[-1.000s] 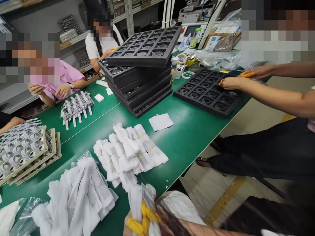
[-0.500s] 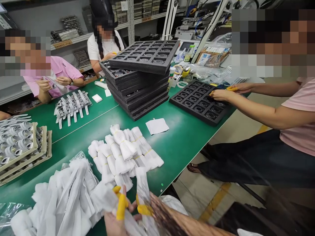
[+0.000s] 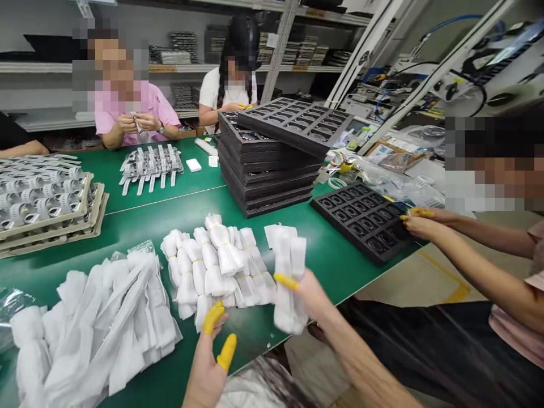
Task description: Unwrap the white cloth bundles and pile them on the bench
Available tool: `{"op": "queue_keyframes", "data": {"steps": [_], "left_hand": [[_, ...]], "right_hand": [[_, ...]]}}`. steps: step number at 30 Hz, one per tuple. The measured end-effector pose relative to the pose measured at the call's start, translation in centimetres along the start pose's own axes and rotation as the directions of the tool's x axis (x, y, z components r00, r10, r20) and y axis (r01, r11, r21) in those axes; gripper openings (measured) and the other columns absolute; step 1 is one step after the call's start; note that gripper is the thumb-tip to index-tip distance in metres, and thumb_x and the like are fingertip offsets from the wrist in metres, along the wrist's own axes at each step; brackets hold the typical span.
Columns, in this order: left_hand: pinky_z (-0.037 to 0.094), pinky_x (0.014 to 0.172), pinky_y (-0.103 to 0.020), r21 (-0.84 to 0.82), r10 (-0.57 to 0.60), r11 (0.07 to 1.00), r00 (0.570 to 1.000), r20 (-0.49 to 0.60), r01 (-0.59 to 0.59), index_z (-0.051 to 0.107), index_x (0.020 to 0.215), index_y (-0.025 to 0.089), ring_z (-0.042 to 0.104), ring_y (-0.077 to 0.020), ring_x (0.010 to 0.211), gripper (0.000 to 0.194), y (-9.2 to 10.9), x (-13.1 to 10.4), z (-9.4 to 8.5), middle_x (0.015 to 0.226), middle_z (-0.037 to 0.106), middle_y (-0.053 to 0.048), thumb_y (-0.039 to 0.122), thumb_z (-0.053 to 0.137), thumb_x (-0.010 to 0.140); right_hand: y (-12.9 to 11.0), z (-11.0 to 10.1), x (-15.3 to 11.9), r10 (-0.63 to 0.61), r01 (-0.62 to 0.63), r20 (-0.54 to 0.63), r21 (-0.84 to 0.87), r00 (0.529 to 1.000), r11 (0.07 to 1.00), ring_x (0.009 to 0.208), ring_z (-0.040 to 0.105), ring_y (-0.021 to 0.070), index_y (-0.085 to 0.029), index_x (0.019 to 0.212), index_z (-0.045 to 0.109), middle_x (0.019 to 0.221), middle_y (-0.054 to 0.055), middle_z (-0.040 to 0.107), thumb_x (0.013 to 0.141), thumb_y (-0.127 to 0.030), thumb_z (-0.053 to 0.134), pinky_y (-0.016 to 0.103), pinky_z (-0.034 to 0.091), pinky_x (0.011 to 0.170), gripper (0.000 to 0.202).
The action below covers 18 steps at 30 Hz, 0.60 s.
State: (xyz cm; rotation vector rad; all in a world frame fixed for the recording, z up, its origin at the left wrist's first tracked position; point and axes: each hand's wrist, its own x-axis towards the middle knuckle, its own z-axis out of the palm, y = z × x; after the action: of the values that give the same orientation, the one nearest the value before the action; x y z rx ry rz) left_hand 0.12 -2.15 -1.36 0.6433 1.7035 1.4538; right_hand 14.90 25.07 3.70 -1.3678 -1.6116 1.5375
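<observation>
My right hand [image 3: 306, 289], with a yellow finger cot, grips a bundle of white foam sleeves [image 3: 284, 309] above the table's near edge. My left hand [image 3: 213, 345] is empty, its thumb and yellow-capped fingers apart, just below a pile of banded white bundles [image 3: 221, 249]. Thin yellow bands tie the bundles in that pile. Left of my left hand lies a large heap of loose white sleeves [image 3: 114, 323]. A flat white piece [image 3: 274, 231] lies partly behind the held bundle.
A leaning stack of black foam trays [image 3: 272, 170] stands at mid-table. At right, a co-worker's hands [image 3: 419, 222] work over another black tray [image 3: 361, 218]. Trays of white-strapped watches [image 3: 46, 204] sit at left, more watches [image 3: 151, 164] behind. Two people sit across the green table [image 3: 199, 198].
My right hand has carried the white bundle up and right, away from my left hand. My left hand has let go and opened. The camera view has turned.
</observation>
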Motion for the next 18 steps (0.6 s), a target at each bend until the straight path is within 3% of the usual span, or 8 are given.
{"op": "queue_keyframes", "data": {"steps": [2, 5, 7, 10, 14, 18], "left_hand": [[0.043, 0.125, -0.051, 0.001, -0.047, 0.999, 0.999, 0.024, 0.047, 0.065, 0.144, 0.021, 0.059, -0.0355, 0.142, 0.068, -0.9, -0.4, -1.0, 0.145, 0.067, -0.019, 0.067, 0.063, 0.094], [0.048, 0.12, -0.052, 0.025, -0.007, 1.0, 0.999, 0.035, 0.006, 0.068, 0.142, 0.024, 0.062, -0.0353, 0.137, 0.064, -2.8, -0.5, -0.5, 0.151, 0.063, -0.018, 0.068, 0.061, 0.095], [0.045, 0.123, -0.054, 0.063, 0.059, 0.996, 0.997, 0.044, -0.062, 0.067, 0.143, 0.027, 0.055, -0.0361, 0.145, 0.059, -3.9, -0.3, 0.3, 0.161, 0.054, -0.016, 0.064, 0.059, 0.097], [0.034, 0.13, -0.055, 0.13, 0.156, 0.977, 0.981, 0.116, -0.171, 0.067, 0.145, 0.029, 0.043, -0.0343, 0.156, 0.049, -4.7, -0.1, 0.4, 0.167, 0.048, -0.013, 0.051, 0.057, 0.102], [0.037, 0.129, -0.052, 0.213, 0.175, 0.953, 0.964, 0.199, -0.217, 0.068, 0.144, 0.029, 0.049, -0.032, 0.152, 0.043, -4.6, -0.1, -0.6, 0.166, 0.049, -0.013, 0.037, 0.055, 0.104], [0.039, 0.128, -0.049, 0.215, 0.148, 0.957, 0.967, 0.208, -0.193, 0.067, 0.144, 0.03, 0.052, -0.0287, 0.15, 0.043, -4.7, -0.1, -1.0, 0.166, 0.05, -0.012, 0.033, 0.047, 0.107]], "right_hand": [[-1.1, -0.6, 3.2, -0.033, 0.034, 0.017, -0.071, 0.999, 0.997, 0.096, 0.072, 0.0312, -0.011, 0.101, 0.076, 0.103, 0.015, 0.081, 0.065, -0.034, 0.091, 0.035, 0.055, 0.081, 0.046], [-2.0, 0.3, 6.9, -0.055, 0.067, 0.092, -0.132, 0.994, 0.989, 0.105, 0.072, 0.0266, -0.003, 0.114, 0.074, 0.11, 0.019, 0.079, 0.083, -0.026, 0.076, 0.033, 0.05, 0.089, 0.038], [-1.8, 1.8, 8.1, -0.037, 0.065, 0.163, -0.17, 0.986, 0.983, 0.102, 0.073, 0.0245, 0.002, 0.117, 0.072, 0.105, 0.019, 0.078, 0.091, -0.024, 0.066, 0.032, 0.05, 0.087, 0.037], [-1.1, 3.3, 8.9, -0.001, 0.056, 0.198, -0.272, 0.98, 0.961, 0.098, 0.073, 0.0239, 0.002, 0.118, 0.07, 0.103, 0.019, 0.078, 0.09, -0.021, 0.069, 0.03, 0.049, 0.083, 0.036], [-1.3, 2.2, 10.1, -0.012, 0.06, 0.105, -0.461, 0.994, 0.886, 0.101, 0.07, 0.0261, 0.001, 0.108, 0.071, 0.105, 0.022, 0.075, 0.084, -0.023, 0.079, 0.032, 0.045, 0.084, 0.034], [-2.2, 0.3, 9.9, -0.124, 0.086, -0.025, -0.587, 0.992, 0.805, 0.137, 0.052, 0.0375, 0.0, 0.121, 0.066, 0.136, 0.034, 0.061, 0.083, -0.024, 0.083, 0.037, 0.037, 0.106, 0.048]]}}
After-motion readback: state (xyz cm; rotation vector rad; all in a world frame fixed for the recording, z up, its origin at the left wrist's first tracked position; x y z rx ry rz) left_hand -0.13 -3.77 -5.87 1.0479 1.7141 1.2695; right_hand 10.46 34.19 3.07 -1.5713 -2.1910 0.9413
